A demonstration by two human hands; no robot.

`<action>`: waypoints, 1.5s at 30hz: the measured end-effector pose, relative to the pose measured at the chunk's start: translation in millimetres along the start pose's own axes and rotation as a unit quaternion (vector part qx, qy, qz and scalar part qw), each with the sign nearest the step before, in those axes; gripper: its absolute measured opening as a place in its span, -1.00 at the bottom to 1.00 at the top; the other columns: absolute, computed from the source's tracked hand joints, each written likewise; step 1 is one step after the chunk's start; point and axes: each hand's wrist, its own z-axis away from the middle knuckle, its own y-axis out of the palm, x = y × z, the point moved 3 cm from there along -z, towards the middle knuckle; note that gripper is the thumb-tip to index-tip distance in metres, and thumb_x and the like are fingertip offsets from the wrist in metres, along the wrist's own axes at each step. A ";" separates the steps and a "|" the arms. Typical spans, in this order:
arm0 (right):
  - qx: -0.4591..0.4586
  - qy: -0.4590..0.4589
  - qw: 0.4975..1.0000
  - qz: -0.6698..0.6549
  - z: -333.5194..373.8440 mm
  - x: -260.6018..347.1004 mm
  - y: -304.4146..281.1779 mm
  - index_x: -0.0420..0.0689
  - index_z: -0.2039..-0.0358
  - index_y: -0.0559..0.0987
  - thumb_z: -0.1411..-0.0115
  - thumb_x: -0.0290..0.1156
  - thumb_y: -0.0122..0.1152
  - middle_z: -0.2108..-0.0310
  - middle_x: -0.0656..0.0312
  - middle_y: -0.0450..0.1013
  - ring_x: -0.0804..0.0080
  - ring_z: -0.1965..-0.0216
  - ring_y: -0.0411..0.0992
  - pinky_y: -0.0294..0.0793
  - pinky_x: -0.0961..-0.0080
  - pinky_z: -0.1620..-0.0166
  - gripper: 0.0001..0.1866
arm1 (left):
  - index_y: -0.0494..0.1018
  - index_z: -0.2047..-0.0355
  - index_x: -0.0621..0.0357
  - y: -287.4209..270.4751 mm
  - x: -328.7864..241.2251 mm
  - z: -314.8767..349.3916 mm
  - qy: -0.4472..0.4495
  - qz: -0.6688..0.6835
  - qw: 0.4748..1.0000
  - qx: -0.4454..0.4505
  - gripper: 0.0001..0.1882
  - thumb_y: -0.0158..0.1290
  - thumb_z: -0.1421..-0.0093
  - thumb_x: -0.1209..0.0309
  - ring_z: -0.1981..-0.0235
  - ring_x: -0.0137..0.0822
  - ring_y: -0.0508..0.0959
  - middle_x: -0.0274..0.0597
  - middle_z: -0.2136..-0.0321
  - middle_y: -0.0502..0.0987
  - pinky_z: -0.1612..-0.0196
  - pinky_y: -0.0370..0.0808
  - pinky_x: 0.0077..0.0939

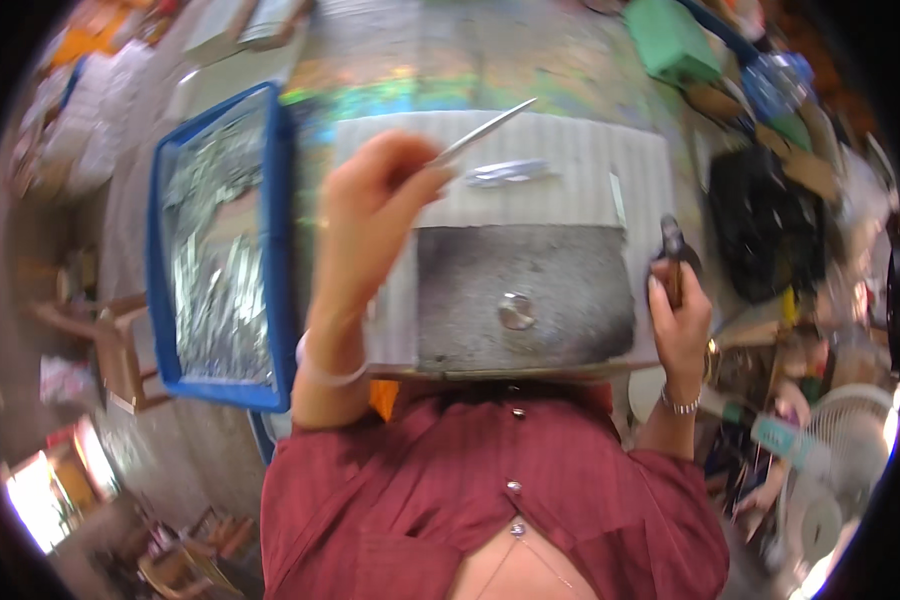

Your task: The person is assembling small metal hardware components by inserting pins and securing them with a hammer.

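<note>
Nearest, the dark plate (pixel 570 262) lies at the table edge against the person's body, apparently so that whatever sits on it stays within reach of both hands. On it is a shiny round piece (pixel 516 311), its detail too blurred to read.

The right hand (pixel 682 322) is closed around the wooden handle of a hammer (pixel 675 288), head pointing away from the body; that hold seems to leave the head ready to swing. It is just beyond the plate's right edge.

The left hand (pixel 382 195) pinches one end of a slim silver strip (pixel 490 130) between thumb and fingers, raised above the pale sheet (pixel 580 205), the free end slanting up and right, perhaps to keep it off the work surface. Under and beyond it lie a small silver bundle (pixel 510 173) and, to the right, a thin strip (pixel 618 198).

Plate surface shows on every side of the round piece, and pale sheet separates bundle from plate. On the left, the raised rim of the blue tray (pixel 281 250), full of silver strips (pixel 220 300), limits sideways movement; on the right, a black bag (pixel 768 225) stands well apart from the hammer.
</note>
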 end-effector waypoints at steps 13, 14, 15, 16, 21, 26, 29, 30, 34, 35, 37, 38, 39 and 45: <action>-0.021 0.022 0.991 0.132 -23.0 -54.5 -5.5 -0.31 0.37 0.44 -0.01 -0.42 0.18 0.35 -0.11 0.42 -0.11 0.28 0.40 0.38 0.13 0.23 -0.77 | 0.45 0.43 0.28 -5.4 -40.4 101.7 0.020 -0.189 0.979 0.075 -0.86 0.12 0.01 0.71 0.58 -0.44 0.45 -0.20 0.56 0.42 0.49 0.38 -0.64; -0.025 0.022 0.991 0.132 -23.8 -55.9 -7.0 -0.31 0.37 0.44 -0.01 -0.42 0.18 0.35 -0.11 0.42 -0.11 0.28 0.40 0.38 0.13 0.23 -0.77 | 0.45 0.42 0.28 -1.0 -40.1 103.0 0.016 -0.196 0.976 0.090 -0.86 0.13 0.02 0.70 0.58 -0.42 0.46 -0.19 0.55 0.43 0.49 0.39 -0.63; -0.010 0.026 0.991 0.129 -24.4 -57.5 -6.6 -0.31 0.39 0.44 -0.02 -0.42 0.17 0.36 -0.13 0.42 -0.12 0.28 0.39 0.38 0.12 0.23 -0.78 | 0.45 0.41 0.28 2.0 -38.7 103.8 0.012 -0.190 0.977 0.098 -0.85 0.13 0.01 0.70 0.58 -0.42 0.47 -0.19 0.55 0.43 0.49 0.40 -0.62; 0.005 0.030 0.992 0.126 -25.0 -58.9 -6.2 -0.32 0.40 0.43 -0.03 -0.42 0.16 0.37 -0.14 0.41 -0.13 0.28 0.39 0.37 0.11 0.23 -0.79 | 0.45 0.40 0.28 4.5 -36.8 104.0 0.008 -0.184 0.977 0.106 -0.85 0.14 0.01 0.69 0.57 -0.41 0.47 -0.19 0.55 0.43 0.49 0.40 -0.62; -0.016 0.010 0.994 0.110 -26.5 -65.9 -9.8 -0.32 0.45 0.43 -0.03 -0.42 0.17 0.46 -0.14 0.41 -0.07 0.38 0.41 0.36 0.19 0.31 -0.80 | 0.46 0.37 0.28 13.8 -26.8 100.2 0.014 -0.156 0.980 0.127 -0.85 0.14 -0.01 0.66 0.55 -0.40 0.48 -0.18 0.53 0.44 0.48 0.41 -0.62; -0.023 0.081 0.996 -0.017 -24.9 -58.2 -18.2 -0.32 0.47 0.45 -0.09 -0.40 0.18 0.63 -0.02 0.41 0.18 0.56 0.45 0.36 0.32 0.45 -0.79 | 0.47 0.36 0.27 21.0 -2.3 100.2 0.008 -0.149 0.976 0.158 -0.86 0.15 -0.03 0.61 0.53 -0.36 0.46 -0.18 0.52 0.44 0.46 0.39 -0.57; -0.069 0.064 0.995 -0.045 -24.0 -66.6 -19.2 -0.31 0.44 0.48 -0.11 -0.38 0.19 0.71 0.12 0.39 0.51 0.62 0.38 0.31 0.50 0.51 -0.78 | 0.46 0.39 0.27 21.8 10.8 100.5 -0.009 -0.111 0.983 0.148 -0.88 0.15 -0.03 0.60 0.53 -0.33 0.46 -0.19 0.53 0.44 0.44 0.39 -0.54; -0.071 0.077 0.992 -0.069 -24.4 -73.0 -18.0 -0.30 0.43 0.49 -0.12 -0.38 0.19 0.68 0.17 0.41 0.57 0.60 0.37 0.31 0.53 0.50 -0.79 | 0.46 0.39 0.27 22.7 14.6 100.1 -0.009 -0.110 0.983 0.147 -0.88 0.15 -0.03 0.60 0.53 -0.33 0.46 -0.19 0.53 0.44 0.44 0.39 -0.54; -0.090 0.102 0.968 -0.211 -25.7 -92.8 -11.5 -0.24 0.46 0.50 -0.15 -0.41 0.18 0.59 0.29 0.47 0.62 0.56 0.38 0.33 0.59 0.48 -0.84 | 0.44 0.42 0.26 22.8 17.5 102.6 0.049 -0.112 0.988 0.096 -0.89 0.14 -0.03 0.60 0.49 -0.27 0.48 -0.18 0.50 0.45 0.41 0.41 -0.51; -0.086 0.102 0.968 -0.213 -25.4 -94.3 -11.7 -0.24 0.46 0.50 -0.15 -0.41 0.18 0.59 0.29 0.47 0.62 0.56 0.38 0.33 0.59 0.48 -0.84 | 0.44 0.43 0.26 23.3 17.4 104.6 0.037 -0.104 0.990 0.086 -0.89 0.14 -0.02 0.60 0.47 -0.24 0.49 -0.16 0.49 0.46 0.40 0.42 -0.48; -0.081 0.136 0.945 -0.286 -23.9 -91.7 -12.2 -0.19 0.45 0.49 -0.17 -0.43 0.17 0.57 0.32 0.47 0.70 0.62 0.32 0.28 0.68 0.57 -0.88 | 0.43 0.43 0.25 24.4 18.6 108.6 0.041 -0.136 0.984 0.110 -0.88 0.14 -0.01 0.61 0.45 -0.21 0.51 -0.14 0.47 0.47 0.39 0.43 -0.46; -0.077 0.136 0.945 -0.289 -23.0 -89.2 -14.1 -0.19 0.45 0.49 -0.17 -0.43 0.17 0.57 0.32 0.47 0.70 0.62 0.32 0.28 0.68 0.57 -0.88 | 0.42 0.42 0.24 26.0 17.8 110.9 0.046 -0.164 0.976 0.137 -0.87 0.13 0.00 0.61 0.43 -0.18 0.52 -0.11 0.46 0.48 0.38 0.44 -0.44; -0.065 0.155 0.934 -0.316 -22.2 -87.9 -15.7 -0.17 0.45 0.47 -0.18 -0.43 0.16 0.58 0.32 0.46 0.74 0.66 0.27 0.22 0.73 0.62 -0.89 | 0.42 0.42 0.22 29.1 14.8 111.8 0.063 -0.183 0.972 0.132 -0.85 0.13 0.01 0.61 0.43 -0.12 0.51 -0.08 0.46 0.48 0.37 0.44 -0.40; -0.029 0.182 0.896 -0.405 -14.7 -76.8 -12.2 -0.15 0.35 0.45 -0.21 -0.42 0.14 0.56 0.34 0.41 0.86 0.77 0.09 0.02 0.86 0.75 -0.90 | 0.43 0.38 0.28 24.0 22.8 121.2 0.014 -0.131 0.982 0.134 -0.89 0.08 -0.05 0.64 0.40 -0.26 0.53 -0.12 0.44 0.50 0.34 0.43 -0.48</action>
